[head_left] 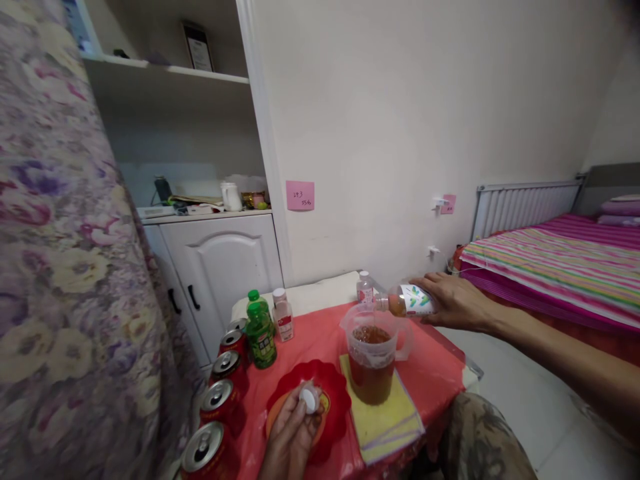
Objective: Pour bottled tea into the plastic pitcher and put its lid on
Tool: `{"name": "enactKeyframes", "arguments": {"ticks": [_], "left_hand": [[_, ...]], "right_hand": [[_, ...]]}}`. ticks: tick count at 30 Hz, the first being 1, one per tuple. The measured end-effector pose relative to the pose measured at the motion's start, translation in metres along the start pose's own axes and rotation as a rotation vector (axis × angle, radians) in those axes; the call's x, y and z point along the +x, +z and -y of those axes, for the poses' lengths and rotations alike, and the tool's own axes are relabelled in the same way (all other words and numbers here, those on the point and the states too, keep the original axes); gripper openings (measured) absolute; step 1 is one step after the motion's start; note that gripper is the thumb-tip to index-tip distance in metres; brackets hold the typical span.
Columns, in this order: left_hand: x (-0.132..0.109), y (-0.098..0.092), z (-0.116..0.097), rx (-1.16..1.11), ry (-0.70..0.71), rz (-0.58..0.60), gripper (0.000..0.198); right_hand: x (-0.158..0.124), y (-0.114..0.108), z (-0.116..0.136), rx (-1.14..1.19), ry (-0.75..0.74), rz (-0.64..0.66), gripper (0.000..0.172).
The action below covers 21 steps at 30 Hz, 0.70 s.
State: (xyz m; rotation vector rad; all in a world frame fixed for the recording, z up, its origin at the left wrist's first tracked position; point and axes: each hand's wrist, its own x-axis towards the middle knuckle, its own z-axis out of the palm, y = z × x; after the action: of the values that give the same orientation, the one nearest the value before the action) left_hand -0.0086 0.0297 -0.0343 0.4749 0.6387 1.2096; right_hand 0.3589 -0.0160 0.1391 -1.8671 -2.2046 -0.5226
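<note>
My right hand [443, 297] is wrapped round a clear bottle with a white and green label [418, 300]. The bottle lies almost level, its mouth over the rim of a plastic pitcher [373, 363]. Brown liquid with bubbles on top fills much of the pitcher, which stands on a folded yellow cloth [383, 427]. A little of the brown liquid shows inside the bottle's neck end. Between the fingertips of my left hand [293, 427] is a white bottle cap [309, 400], held over a red scalloped bowl [335, 393].
Several red cans [217, 400] line the table's left edge. Behind them stand green-capped bottles [261, 337] and a clear white-capped bottle [283, 317]. Another small clear bottle [365, 288] stands behind the pitcher. A floral curtain [65, 267] hangs at left; a bed [555, 260] is at right.
</note>
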Motion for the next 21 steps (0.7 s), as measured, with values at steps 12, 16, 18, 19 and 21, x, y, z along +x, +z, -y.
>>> {"name": "enactKeyframes", "arguments": {"ticks": [12,16,18,19,21], "left_hand": [[0.0008,-0.0022,0.0004,-0.003,-0.026,0.04,0.03],[-0.0011,0.0006,-0.0004,0.014,-0.018,0.05,0.03],[-0.0015,0.0013,-0.0004,0.02,-0.007,0.061,0.031],[-0.0013,0.0013,-0.0003,0.021,-0.004,0.063,0.031],[-0.0006,0.0006,0.0,0.025,-0.002,0.068,0.032]], "right_hand": [[0.0015,-0.0033,0.0016,0.005,0.009,0.024,0.061],[0.0029,-0.0072,0.0028,-0.021,0.013,0.024,0.059],[0.0034,-0.0082,0.0022,-0.032,0.006,0.019,0.058],[0.0037,-0.0083,0.0017,-0.038,0.001,0.017,0.057],[0.0043,-0.0079,0.0006,-0.045,-0.007,0.01,0.055]]}}
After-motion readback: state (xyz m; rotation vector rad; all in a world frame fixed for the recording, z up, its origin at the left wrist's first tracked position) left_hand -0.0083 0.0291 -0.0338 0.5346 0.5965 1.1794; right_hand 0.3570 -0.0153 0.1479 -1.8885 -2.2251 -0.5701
